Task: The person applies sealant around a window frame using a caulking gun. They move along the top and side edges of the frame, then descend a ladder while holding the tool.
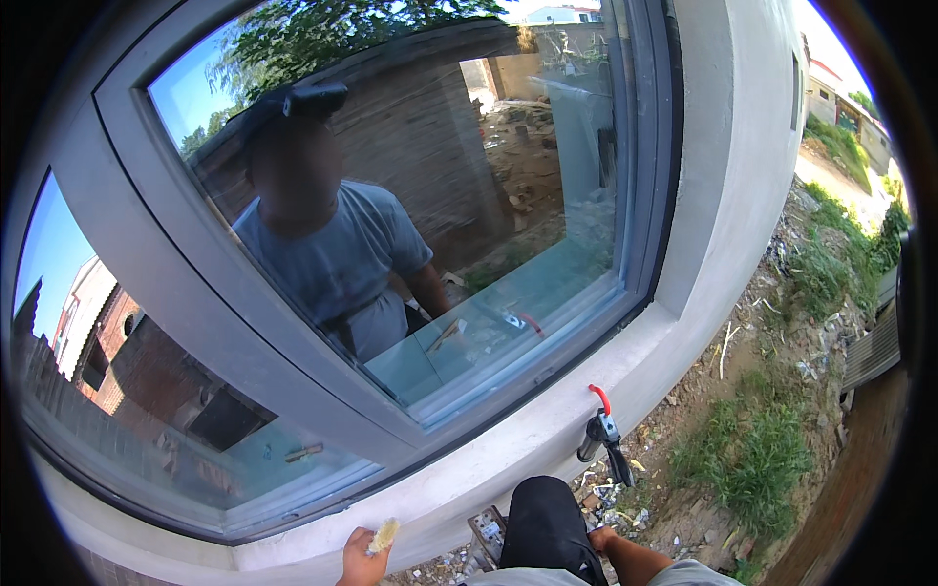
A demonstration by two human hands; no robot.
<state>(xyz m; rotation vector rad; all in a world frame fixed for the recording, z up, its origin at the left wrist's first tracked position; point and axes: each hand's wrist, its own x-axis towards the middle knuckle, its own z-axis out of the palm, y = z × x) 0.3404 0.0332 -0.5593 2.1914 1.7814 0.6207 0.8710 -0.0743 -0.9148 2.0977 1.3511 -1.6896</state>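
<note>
My left hand [365,554] is at the bottom, just off the front edge of the white window sill [469,476]. Its fingers pinch a small pale-yellow wad [383,535], perhaps foam or sponge. Beside my black-clad knee [544,513] is my right hand [602,540], lowered and partly hidden by the leg; its grip cannot be made out. A hand tool [604,428] with a red curved end, metal body and black handles hangs at the sill's edge. Above the sill stands a grey-framed window [220,220], its glass [440,161] reflecting a person.
A worn metal step or ladder part [488,529] shows beside my knee. Below on the right are rubble-strewn ground [659,498] and grass [755,454]. A plastered wall [740,161] edges the window. At far right is a brown surface [854,469].
</note>
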